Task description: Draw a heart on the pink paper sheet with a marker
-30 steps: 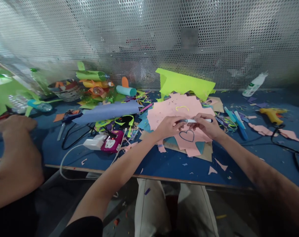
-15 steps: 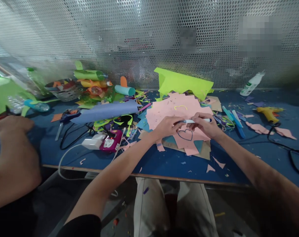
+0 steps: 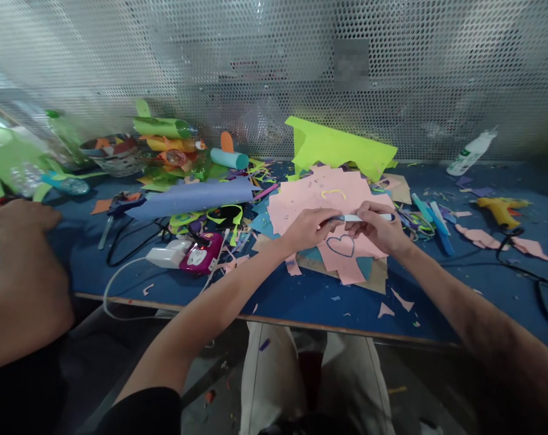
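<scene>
Between my two hands a white marker pen (image 3: pixel 351 218) lies level above a pile of pink paper (image 3: pixel 296 196). The fingers of my left hand (image 3: pixel 310 228) pinch its left end, where a dark tip or cap is mostly hidden. My right hand (image 3: pixel 377 226) grips the barrel nearer its other end. Just below the hands, a heart drawn in dark blue (image 3: pixel 341 246) shows on the pink paper. Higher up on the same paper is a partial yellow outline (image 3: pixel 333 194). Teal paper and brown cardboard (image 3: pixel 376 283) stick out from underneath.
A yellow glue gun (image 3: pixel 501 209), blue markers (image 3: pixel 442 228) and a white glue bottle (image 3: pixel 472 151) are to the right. On the left lie a pink power strip (image 3: pixel 203 254), rolled blue paper (image 3: pixel 196 198) and a co-worker's arm (image 3: pixel 26 260). Green paper (image 3: pixel 341 148) leans on the perforated screen behind.
The view has shifted slightly. Both hands stay on the marker over the pink paper, with little visible movement. The co-worker's hand at the left has moved slightly.
</scene>
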Demonstrator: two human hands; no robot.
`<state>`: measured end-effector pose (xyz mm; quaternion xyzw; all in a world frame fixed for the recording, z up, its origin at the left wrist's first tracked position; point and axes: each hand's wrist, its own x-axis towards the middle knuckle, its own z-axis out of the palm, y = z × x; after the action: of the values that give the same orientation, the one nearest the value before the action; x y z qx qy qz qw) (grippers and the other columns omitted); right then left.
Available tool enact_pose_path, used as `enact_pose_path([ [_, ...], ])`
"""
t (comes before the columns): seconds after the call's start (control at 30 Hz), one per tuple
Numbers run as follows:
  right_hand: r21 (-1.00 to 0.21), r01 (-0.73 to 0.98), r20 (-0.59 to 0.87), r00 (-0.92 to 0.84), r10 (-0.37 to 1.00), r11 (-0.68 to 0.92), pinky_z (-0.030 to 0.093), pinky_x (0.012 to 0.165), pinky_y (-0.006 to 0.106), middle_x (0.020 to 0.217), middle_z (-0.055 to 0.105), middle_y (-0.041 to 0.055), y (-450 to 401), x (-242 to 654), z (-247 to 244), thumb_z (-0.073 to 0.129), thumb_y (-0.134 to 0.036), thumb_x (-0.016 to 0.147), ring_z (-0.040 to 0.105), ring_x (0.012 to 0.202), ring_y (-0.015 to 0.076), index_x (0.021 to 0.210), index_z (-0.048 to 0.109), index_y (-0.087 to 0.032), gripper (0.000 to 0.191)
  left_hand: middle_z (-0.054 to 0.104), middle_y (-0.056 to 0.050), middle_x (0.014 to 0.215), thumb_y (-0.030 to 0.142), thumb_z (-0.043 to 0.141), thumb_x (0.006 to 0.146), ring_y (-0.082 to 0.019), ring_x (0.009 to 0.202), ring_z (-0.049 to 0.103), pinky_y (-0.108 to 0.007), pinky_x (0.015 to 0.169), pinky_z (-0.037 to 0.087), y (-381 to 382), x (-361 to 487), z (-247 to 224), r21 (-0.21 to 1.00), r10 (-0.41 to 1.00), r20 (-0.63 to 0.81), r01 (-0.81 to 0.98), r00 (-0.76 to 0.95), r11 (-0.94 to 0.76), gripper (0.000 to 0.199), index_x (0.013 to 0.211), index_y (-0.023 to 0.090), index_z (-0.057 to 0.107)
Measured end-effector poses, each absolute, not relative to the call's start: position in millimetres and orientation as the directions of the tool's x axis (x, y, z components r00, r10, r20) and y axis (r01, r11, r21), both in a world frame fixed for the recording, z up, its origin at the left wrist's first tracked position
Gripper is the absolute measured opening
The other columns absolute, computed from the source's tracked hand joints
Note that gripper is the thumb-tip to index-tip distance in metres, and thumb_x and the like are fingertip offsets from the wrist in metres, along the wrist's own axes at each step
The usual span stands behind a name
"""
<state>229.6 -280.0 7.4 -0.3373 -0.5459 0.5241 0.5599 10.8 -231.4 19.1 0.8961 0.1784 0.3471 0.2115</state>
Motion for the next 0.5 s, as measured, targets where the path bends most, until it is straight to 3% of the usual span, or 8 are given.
enact_pose_path([
  [0.13, -0.929, -0.204, 0.343, -0.163, 0.925, 0.309, 0.056, 0.046, 0.031, 0.064, 0.071, 0.0023, -277.3, 234.0, 13.3, 0.073, -0.04, 0.085, 0.067, 0.047, 0.0168, 0.071, 0.065, -0.023, 0.023, 0.076, -0.008, 0.088, 0.04, 0.042, 0.106, -0.016, 0.073, 0.067, -0.027, 0.068, 0.05, -229.0, 13.4, 20.8, 0.46, 0.455, 0.514, 0.214, 0.727, -0.862, 0.035, 0.119, 0.019, 0.068],
  [0.23, -0.927, -0.111, 0.372, -0.134, 0.918, 0.359, 0.044, 0.035, 0.026, 0.05, 0.06, -0.0024, -276.8, 240.8, 16.9, 0.071, -0.035, 0.086, 0.055, 0.035, 0.0124, 0.071, 0.064, -0.022, 0.021, 0.076, -0.005, 0.087, 0.05, 0.051, 0.102, -0.017, 0.071, 0.068, -0.027, 0.064, 0.046, -224.5, 14.6, 16.6, 0.354, 0.476, 0.456, 0.338, 0.752, -0.872, 0.042, 0.132, 0.021, 0.061],
  [0.3, -0.901, -0.048, 0.431, 0.01, 0.902, 0.431, 0.036, 0.03, 0.024, 0.05, 0.058, -0.004, -277.4, 245.8, 20.0, 0.069, -0.034, 0.087, 0.046, 0.029, 0.0086, 0.071, 0.063, -0.022, 0.021, 0.076, -0.002, 0.084, 0.054, 0.057, 0.098, -0.017, 0.068, 0.068, -0.026, 0.062, 0.043, -220.1, 12.6, 12.6, 0.277, 0.503, 0.424, 0.422, 0.753, -0.864, 0.05, 0.136, 0.022, 0.057],
  [0.37, -0.843, 0.055, 0.531, 0.251, 0.809, 0.536, 0.034, 0.031, 0.023, 0.057, 0.06, -0.0036, -277.5, 253.3, 25.0, 0.065, -0.035, 0.089, 0.045, 0.032, 0.0073, 0.075, 0.062, -0.023, 0.019, 0.077, -0.001, 0.087, 0.052, 0.054, 0.1, -0.015, 0.068, 0.067, -0.025, 0.06, 0.041, -214.6, 8.4, 9.9, 0.256, 0.54, 0.418, 0.476, 0.73, -0.841, 0.04, 0.127, 0.023, 0.063],
  [0.43, -0.778, 0.258, 0.623, 0.436, 0.65, 0.572, 0.041, 0.04, 0.023, 0.065, 0.062, -0.0029, -276.0, 266.5, 31.4, 0.061, -0.036, 0.092, 0.049, 0.041, 0.0084, 0.086, 0.066, -0.023, 0.015, 0.077, -0.002, 0.096, 0.047, 0.049, 0.103, -0.013, 0.072, 0.068, -0.024, 0.061, 0.042, -208.7, 3.2, 9.4, 0.269, 0.574, 0.447, 0.509, 0.687, -0.818, 0.031, 0.113, 0.024, 0.068],
  [0.5, -0.732, 0.48, 0.681, 0.492, 0.542, 0.483, 0.048, 0.054, 0.026, 0.072, 0.063, -0.0023, -273.0, 287.1, 36.7, 0.058, -0.035, 0.094, 0.054, 0.052, 0.0101, 0.098, 0.069, -0.023, 0.017, 0.077, -0.002, 0.102, 0.043, 0.049, 0.104, -0.013, 0.077, 0.068, -0.024, 0.064, 0.044, -203.6, -1.1, 10.4, 0.284, 0.603, 0.478, 0.537, 0.639, -0.795, 0.028, 0.108, 0.023, 0.069],
])
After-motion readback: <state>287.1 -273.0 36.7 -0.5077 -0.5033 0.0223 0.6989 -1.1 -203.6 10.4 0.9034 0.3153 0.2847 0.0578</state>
